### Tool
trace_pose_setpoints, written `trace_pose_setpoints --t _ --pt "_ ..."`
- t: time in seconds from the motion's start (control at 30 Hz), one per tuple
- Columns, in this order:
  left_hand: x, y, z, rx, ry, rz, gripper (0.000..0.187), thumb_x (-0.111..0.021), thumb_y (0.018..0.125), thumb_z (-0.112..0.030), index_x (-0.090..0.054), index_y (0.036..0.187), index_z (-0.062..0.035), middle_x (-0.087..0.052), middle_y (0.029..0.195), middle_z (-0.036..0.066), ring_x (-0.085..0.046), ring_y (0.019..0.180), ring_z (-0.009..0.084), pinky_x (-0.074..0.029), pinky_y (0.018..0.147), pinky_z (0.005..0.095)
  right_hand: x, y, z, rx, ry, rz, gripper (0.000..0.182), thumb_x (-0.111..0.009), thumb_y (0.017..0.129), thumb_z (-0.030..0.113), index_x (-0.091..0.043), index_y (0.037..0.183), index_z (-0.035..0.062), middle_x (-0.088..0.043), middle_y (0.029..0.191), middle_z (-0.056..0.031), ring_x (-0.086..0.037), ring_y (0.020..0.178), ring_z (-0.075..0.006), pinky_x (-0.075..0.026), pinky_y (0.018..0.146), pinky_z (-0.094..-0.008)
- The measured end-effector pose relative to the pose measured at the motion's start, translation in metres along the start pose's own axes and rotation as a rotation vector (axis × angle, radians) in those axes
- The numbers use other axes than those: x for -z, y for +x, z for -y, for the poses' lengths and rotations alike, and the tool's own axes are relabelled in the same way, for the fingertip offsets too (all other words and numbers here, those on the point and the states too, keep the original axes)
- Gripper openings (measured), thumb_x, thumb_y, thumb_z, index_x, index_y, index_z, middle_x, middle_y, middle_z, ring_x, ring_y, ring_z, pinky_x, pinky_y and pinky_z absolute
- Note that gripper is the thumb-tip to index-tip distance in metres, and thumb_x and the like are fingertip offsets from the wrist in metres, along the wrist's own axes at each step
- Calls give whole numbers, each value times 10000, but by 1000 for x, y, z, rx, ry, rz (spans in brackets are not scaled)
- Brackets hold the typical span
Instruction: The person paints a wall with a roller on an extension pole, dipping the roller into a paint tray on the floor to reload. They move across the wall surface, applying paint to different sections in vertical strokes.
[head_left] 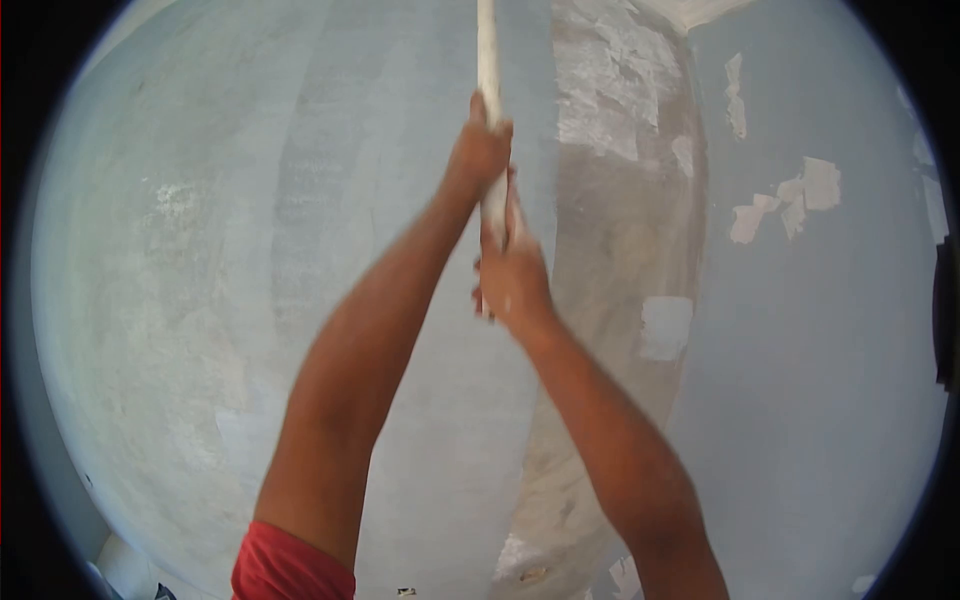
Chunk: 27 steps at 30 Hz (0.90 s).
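Note:
A pale wooden pole (488,50) runs upright through the top centre of the view and leaves the frame at the top, so its upper end is hidden. My left hand (482,150) is wrapped round it, higher up. Below, my right hand (514,275) grips the same pole near its lower end, slightly blurred. Both arms are raised in front of a grey-blue wall (420,430).
A rough brown and white strip (620,230) runs down the wall right of my hands. Farther right, a bluish wall (800,330) carries white patches (822,184). A dark object (944,315) stands at the right edge.

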<state>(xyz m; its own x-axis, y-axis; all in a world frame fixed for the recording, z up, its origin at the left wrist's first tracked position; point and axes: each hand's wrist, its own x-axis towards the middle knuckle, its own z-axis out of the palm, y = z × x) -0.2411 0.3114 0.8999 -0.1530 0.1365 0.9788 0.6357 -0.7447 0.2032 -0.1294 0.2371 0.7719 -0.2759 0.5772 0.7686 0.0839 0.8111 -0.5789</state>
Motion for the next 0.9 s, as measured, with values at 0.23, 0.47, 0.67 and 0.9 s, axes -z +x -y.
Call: trace_pose_setpoints --t 0.23,0.47,0.67,0.9 --pt "0 -283 17 307 25 124 690 -468 1004 -215 -47 1533 -79 -599 609 158 -592 467 264 -454 425 372 -65 -195 -169 -256 56 51 617 -360 1010 202 -45 1536 134 -395 1450 -227 -633 927 -434 -508 750 -469" --pt "42 -508 -14 646 23 291 731 -520 956 -136 -61 1500 32 -602 686 192 -626 549 317 -500 513 408 -109 -407 -242 -379 199 61 634 -397 998 259 -103 1523 63 -462 1378 -262 -644 779 -398 -529 707 -427" --pt "25 -410 -5 503 95 279 741 -480 976 -141 11 1526 -71 -597 650 123 -604 486 235 -514 468 358 -93 -327 -212 -443 167 57 639 -404 1003 312 -124 1525 72 -520 1058 -156 -591 613 -232 -497 586 -342" --pt "-29 -171 5 246 74 87 696 -496 984 -219 -87 1528 -79 -605 611 176 -618 515 313 -473 467 411 -23 -101 -116 -162 101 -20 590 -321 1021 255 -65 1548 183 -397 1482 -110 -590 700 -237 -504 696 -390"
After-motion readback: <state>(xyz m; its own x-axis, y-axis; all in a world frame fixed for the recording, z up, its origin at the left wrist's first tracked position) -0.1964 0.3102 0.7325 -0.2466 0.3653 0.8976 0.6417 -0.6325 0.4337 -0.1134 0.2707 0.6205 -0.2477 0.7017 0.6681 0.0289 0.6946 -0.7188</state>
